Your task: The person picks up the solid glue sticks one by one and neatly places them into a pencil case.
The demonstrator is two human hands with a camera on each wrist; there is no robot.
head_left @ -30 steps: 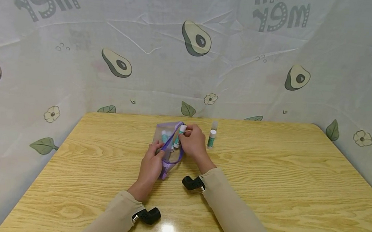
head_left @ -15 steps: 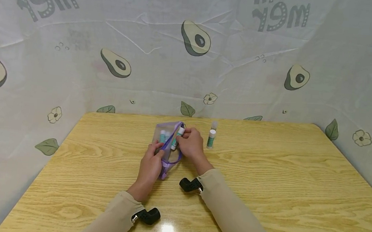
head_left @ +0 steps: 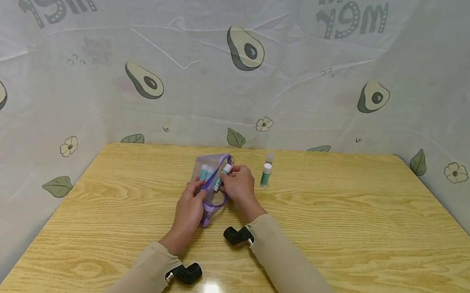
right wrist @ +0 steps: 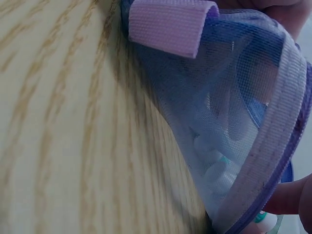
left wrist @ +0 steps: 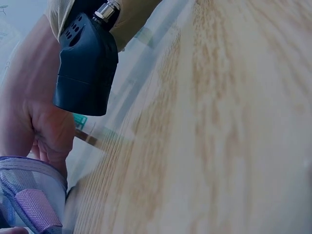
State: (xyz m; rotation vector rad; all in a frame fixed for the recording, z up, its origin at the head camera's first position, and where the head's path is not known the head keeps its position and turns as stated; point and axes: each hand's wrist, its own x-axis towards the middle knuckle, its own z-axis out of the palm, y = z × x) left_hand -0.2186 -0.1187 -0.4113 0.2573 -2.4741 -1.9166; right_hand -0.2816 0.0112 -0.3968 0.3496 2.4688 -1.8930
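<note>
1. Broadly, a pale cloth [head_left: 198,90] printed with avocados, leaves and flowers is hung behind the pouch.
2. Beneath the pouch, a wood-grained table [head_left: 381,228] is seen.
3. Nearer the camera than the pouch, two beige sleeves [head_left: 299,272] are shown.
4. The mesh pouch [head_left: 212,207], trimmed in purple, is held with its zipped mouth parted.
5. At the pouch's left side, its edge is gripped by the left hand [head_left: 190,207].
6. At its mouth, a tube is pinched by the right hand [head_left: 239,185].
7. That white-capped tube [head_left: 219,181] is tilted at the pouch's opening; how deeply it is inserted cannot be told.
8. Right of the pouch, an upright tube [head_left: 266,176] is left standing.
9. Inside the pouch, capped tubes [head_left: 203,172] are seen through the mesh.
10. On the pouch's near end, a lilac tab [right wrist: 165,24] is attached.
</note>
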